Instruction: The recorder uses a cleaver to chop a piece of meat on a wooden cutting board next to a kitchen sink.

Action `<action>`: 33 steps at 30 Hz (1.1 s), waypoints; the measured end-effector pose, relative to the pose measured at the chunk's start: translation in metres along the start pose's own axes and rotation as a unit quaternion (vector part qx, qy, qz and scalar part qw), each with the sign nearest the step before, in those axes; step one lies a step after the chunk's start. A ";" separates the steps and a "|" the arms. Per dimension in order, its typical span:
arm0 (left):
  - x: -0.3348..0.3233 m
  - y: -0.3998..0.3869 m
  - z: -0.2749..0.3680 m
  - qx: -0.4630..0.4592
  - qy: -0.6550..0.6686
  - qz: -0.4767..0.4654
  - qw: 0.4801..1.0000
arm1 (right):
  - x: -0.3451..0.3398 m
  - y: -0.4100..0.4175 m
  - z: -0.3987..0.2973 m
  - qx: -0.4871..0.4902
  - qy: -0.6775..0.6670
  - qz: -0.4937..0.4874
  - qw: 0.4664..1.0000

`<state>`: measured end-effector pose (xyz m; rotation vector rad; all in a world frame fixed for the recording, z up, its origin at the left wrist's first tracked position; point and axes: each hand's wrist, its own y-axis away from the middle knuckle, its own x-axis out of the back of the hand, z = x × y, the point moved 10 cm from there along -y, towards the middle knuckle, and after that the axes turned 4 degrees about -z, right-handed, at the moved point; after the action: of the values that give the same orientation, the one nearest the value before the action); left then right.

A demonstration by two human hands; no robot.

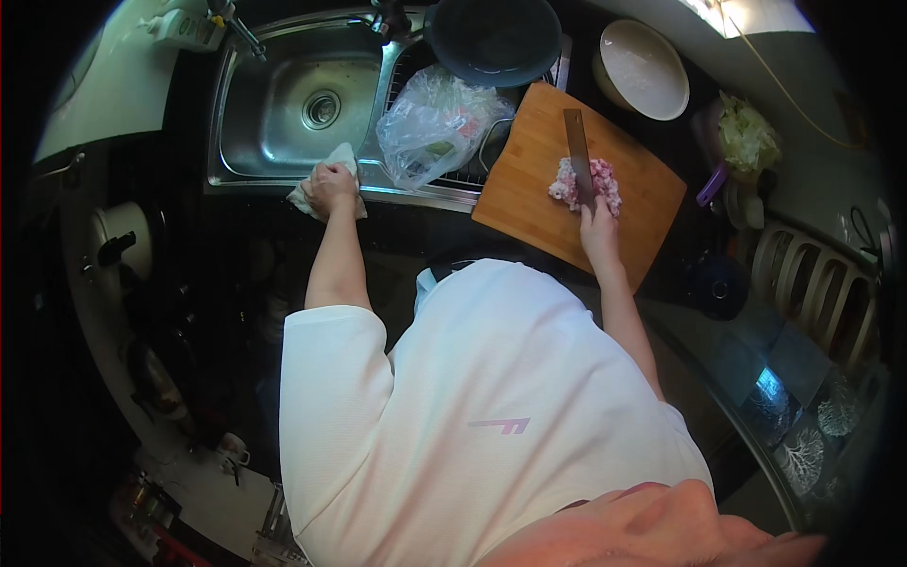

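Observation:
My right hand (601,228) grips a kitchen knife (578,145) with a long blade and a small hole near its far end. The blade lies across a heap of chopped pinkish meat (606,183) on a wooden cutting board (528,166). The handle is mostly hidden in my fingers. On the left, my left hand (331,186) is closed over a pale crumpled cloth (343,157), which rests on the front rim of the steel sink (283,152). Beside that hand, the basin has a round drain strainer (321,110).
A knotted clear plastic bag (432,131) with food inside sits between sink and board. Behind it stands a dark pan (496,39). A cream bowl (645,67) is at the back right, near leafy greens (747,135) and a purple handle (712,186). Rightward is a slatted rack (808,273).

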<state>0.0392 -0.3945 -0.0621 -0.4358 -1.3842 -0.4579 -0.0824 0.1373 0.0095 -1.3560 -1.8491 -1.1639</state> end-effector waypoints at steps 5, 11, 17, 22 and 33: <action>0.003 0.003 -0.003 0.001 -0.004 0.007 1.000 | 0.030 0.012 -0.015 -0.028 -0.076 -0.004 0.997; 0.001 -0.003 -0.003 -0.007 0.000 0.016 1.000 | 0.007 0.007 0.017 -0.049 -0.043 -0.040 0.997; -0.003 0.000 -0.001 0.003 -0.007 -0.003 1.000 | 0.051 0.005 0.014 -0.045 -0.073 0.039 0.996; -0.001 -0.001 -0.005 0.007 -0.008 -0.013 1.000 | 0.037 -0.002 0.018 -0.048 -0.035 0.019 0.998; -0.001 0.002 -0.001 -0.001 -0.019 -0.002 1.000 | 0.031 0.010 0.013 -0.083 -0.064 0.010 0.994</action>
<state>0.0409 -0.3936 -0.0637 -0.4452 -1.4224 -0.4553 -0.0826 0.1641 0.0327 -1.5697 -1.8557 -1.2727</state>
